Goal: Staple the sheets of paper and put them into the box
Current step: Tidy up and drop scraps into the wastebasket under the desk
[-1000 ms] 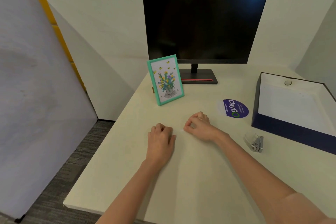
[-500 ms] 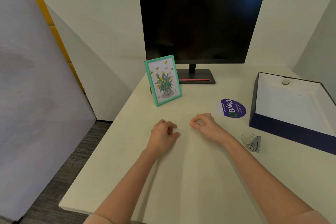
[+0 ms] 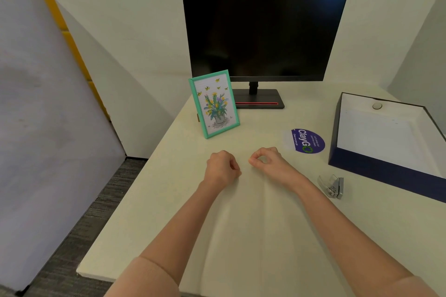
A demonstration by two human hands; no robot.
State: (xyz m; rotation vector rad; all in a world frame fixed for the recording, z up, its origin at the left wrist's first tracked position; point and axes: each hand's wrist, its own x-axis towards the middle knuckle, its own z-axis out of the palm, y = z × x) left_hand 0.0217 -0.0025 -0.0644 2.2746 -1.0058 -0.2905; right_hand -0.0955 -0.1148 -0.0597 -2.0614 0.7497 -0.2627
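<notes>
White paper sheets (image 3: 265, 236) lie on the cream tabletop (image 3: 169, 200) before us, their far edge at our hands. Within the last second the hands have drawn apart along that edge. The left hand (image 3: 220, 167) has its fingers (image 3: 231, 164) curled at one corner, and the right hand (image 3: 270, 164) closes thumb and forefinger in a pinch. Both seem to be grasping the sheets, which bow in soft ridges. We judge the stack squared and ready for stapling. The small silver stapler (image 3: 331, 187) lies untouched on our right, just beside the open navy cardboard box (image 3: 376, 171).
</notes>
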